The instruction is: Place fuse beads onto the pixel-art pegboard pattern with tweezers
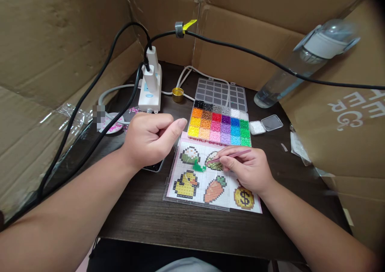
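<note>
My right hand [251,168] is closed around a pair of pink tweezers [236,154], their tips pointing left and down over the pattern sheet. Close to the tips, a small cluster of green beads [198,166] lies on a clear pegboard [180,202], which covers part of the printed sheet [257,206]. Pixel pictures of a duck [186,184], a carrot [214,190] and a coin [244,198] show on the sheet. My left hand [152,140] is raised left of the sheet, fingers curled and thumb pressed against them; whatever they hold is hidden.
An open bead box [221,123] with many colours stands behind the sheet. Beside it are a small case of white beads [257,127] and a water bottle [294,71]. A gold cup [177,95] and a power strip [152,93] stand further back. Black cables [240,49] cross above.
</note>
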`<action>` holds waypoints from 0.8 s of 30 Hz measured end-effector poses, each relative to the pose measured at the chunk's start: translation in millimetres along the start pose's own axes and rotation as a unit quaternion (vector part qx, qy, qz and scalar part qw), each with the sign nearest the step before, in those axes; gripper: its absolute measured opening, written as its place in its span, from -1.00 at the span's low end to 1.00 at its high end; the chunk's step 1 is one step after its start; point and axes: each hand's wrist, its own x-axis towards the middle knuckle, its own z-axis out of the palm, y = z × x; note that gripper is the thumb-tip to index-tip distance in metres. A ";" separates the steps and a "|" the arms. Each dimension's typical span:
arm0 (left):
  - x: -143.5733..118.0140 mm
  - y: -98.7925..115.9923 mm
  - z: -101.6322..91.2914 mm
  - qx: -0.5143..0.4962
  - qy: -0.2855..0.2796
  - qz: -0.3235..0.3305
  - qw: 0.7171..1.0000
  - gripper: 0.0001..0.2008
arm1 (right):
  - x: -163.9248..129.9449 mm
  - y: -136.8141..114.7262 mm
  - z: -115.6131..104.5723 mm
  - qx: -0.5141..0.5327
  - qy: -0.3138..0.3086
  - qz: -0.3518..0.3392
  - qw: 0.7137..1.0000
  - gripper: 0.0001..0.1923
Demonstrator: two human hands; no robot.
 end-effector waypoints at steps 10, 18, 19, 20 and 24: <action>-0.5 1.0 1.5 -0.004 -0.003 -0.012 1.000 -0.51 | -0.5 -1.5 -0.1 -0.011 0.006 -0.004 1.000 -0.82; -0.2 3.9 -0.7 0.004 -0.012 -0.029 0.999 -0.51 | -1.3 -0.3 -0.2 -0.010 0.008 0.003 1.000 -0.84; -0.1 4.2 -0.7 0.005 -0.013 -0.031 0.999 -0.51 | -1.2 0.0 0.0 -0.009 0.007 0.004 1.000 -0.84; 0.0 4.4 -0.7 0.005 -0.013 -0.031 0.999 -0.51 | -1.1 0.1 0.2 -0.009 0.005 0.004 1.000 -0.84; 0.2 4.6 -0.4 0.005 -0.013 -0.029 0.999 -0.51 | -1.0 -0.1 1.5 -0.009 0.004 0.007 1.000 -0.85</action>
